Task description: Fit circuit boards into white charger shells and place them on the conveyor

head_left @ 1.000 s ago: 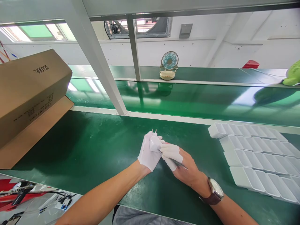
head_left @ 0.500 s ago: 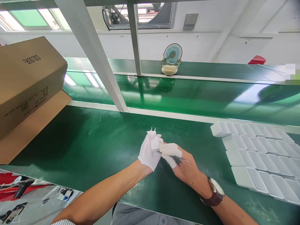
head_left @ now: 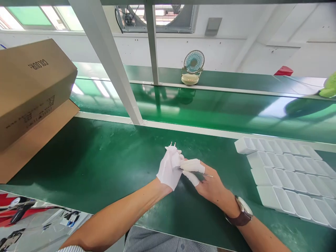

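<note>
In a white glove, my left hand (head_left: 167, 173) is closed around a white plug adapter (head_left: 175, 161). The adapter's two metal pins stick up beyond the fingers, pointing away from me. White finger covers sit on the thumb and fingers of my right hand (head_left: 206, 180), which pinches a thin metal tool (head_left: 210, 175). Its dark tip meets the near end of the adapter, or lies right beside it; the exact contact is too small to tell. Both hands are close together above the green tabletop (head_left: 118, 157).
White divided trays (head_left: 265, 196) lie in rows at the right. A big cardboard box (head_left: 39, 80) with a flap down stands at the left. A slanted white post (head_left: 115, 70) rises behind the hands. A small fan (head_left: 193, 63) stands on the rear shelf.
Both hands and the adapter have shifted very slightly right in the picture. The grips stay the same, and the view has turned a little.
</note>
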Demonstrator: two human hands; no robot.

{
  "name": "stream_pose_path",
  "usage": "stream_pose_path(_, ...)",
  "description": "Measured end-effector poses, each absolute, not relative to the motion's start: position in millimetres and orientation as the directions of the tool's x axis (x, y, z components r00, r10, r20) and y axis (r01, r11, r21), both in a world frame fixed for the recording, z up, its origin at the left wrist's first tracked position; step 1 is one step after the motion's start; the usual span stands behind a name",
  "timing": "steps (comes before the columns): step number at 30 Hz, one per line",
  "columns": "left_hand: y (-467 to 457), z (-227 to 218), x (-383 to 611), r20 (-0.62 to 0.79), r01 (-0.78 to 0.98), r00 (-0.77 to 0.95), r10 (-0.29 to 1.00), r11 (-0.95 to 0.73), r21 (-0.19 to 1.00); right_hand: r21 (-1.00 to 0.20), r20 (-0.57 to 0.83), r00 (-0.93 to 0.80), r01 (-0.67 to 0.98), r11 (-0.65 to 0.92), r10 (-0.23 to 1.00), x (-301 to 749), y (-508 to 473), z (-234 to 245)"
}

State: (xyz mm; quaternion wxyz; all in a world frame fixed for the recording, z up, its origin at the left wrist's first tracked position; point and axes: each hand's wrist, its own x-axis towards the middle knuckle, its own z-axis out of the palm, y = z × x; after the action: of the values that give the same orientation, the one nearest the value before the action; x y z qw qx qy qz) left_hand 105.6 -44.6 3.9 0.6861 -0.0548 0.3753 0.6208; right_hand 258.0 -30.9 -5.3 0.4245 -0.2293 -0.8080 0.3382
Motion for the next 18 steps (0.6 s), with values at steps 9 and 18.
stream_pose_path(9, -43.9, 8.9, 94.3, -0.464, -0.860, 0.092, 0.881, 0.306, 0.409, -0.712, 0.649, -0.269, 0.114, 0.693, 0.712, 263.0, -27.9, 7.3)
stream_pose_path(18, -54.7, 11.9, 105.1, -0.373, -0.886, 0.324, 0.869, 0.417, 0.201, -0.668, 0.564, -0.400, 0.294, 0.684, 0.722, 264.3, -26.7, -15.0)
